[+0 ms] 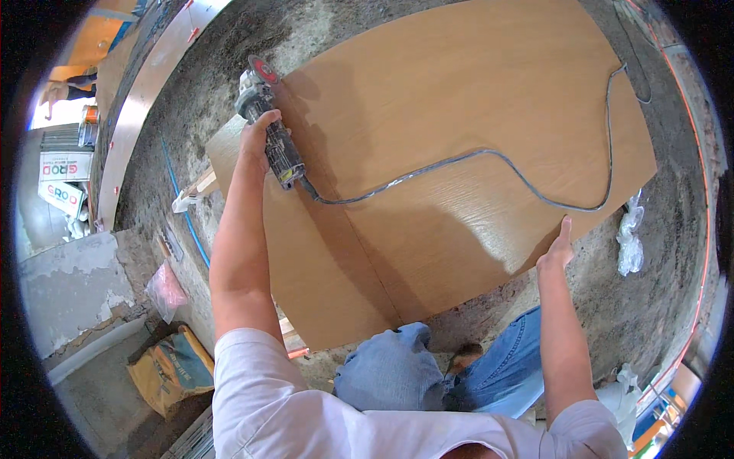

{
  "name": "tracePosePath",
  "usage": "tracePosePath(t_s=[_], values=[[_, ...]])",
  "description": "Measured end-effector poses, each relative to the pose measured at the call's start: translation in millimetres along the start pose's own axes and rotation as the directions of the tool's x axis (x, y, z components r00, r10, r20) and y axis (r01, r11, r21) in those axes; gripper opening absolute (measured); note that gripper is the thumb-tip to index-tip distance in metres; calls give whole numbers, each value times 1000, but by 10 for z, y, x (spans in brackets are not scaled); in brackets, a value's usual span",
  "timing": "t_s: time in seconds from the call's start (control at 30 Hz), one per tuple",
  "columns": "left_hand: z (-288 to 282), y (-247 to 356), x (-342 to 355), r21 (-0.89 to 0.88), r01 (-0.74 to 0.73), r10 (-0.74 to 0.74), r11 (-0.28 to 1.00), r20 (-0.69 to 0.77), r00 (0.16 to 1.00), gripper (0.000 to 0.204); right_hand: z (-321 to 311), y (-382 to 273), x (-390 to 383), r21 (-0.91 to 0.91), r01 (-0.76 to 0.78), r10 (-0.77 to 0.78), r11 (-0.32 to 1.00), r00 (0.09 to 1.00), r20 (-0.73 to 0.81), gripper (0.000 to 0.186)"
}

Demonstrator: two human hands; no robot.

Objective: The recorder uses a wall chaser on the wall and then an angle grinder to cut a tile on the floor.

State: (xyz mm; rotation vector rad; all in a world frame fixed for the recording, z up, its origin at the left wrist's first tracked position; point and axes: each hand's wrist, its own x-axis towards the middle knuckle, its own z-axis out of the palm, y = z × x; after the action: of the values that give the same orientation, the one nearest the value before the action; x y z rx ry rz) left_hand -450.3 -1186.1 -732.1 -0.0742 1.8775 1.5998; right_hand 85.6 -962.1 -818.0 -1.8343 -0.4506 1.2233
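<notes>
My left hand is wrapped round the body of an angle grinder, held over the left part of a large brown wooden board. The grinder's red disc points away from me, near the board's far left edge. From its rear, a grey power cord snakes across the board to the right. A thin dark straight line crosses the panel between the grinder and the near edge. My right hand grips the near right edge of the board, thumb on top, with the other fingers mostly hidden.
A yellow bag and a pink-filled plastic bag lie at the left. Blue tubing runs along the concrete floor. Crumpled clear plastic lies beyond the board's right end. White boxes stand far left. My knees are beside the near edge.
</notes>
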Motion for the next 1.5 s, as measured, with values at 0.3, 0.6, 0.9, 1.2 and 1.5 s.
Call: tracePosePath(t_s=[0.3,0.6,0.9,1.2,1.5], values=[[-67,-13,57,-16,37,-37,999,8,999,24,20,-11,-36,-88,1,-5,996,999,-49,56],[-45,-3,47,4,33,-33,999,-1,999,24,-10,28,60,-68,4,-7,998,999,-37,60],[-88,-14,94,16,42,-43,999,28,999,24,20,-1,-7,-85,-2,-2,996,998,-56,59],[-86,-3,94,23,62,-62,998,20,998,27,4,9,18,-89,-6,1,996,998,-56,56],[-45,40,79,21,48,-49,999,12,999,30,39,-43,-24,-47,16,-18,999,998,-57,58]])
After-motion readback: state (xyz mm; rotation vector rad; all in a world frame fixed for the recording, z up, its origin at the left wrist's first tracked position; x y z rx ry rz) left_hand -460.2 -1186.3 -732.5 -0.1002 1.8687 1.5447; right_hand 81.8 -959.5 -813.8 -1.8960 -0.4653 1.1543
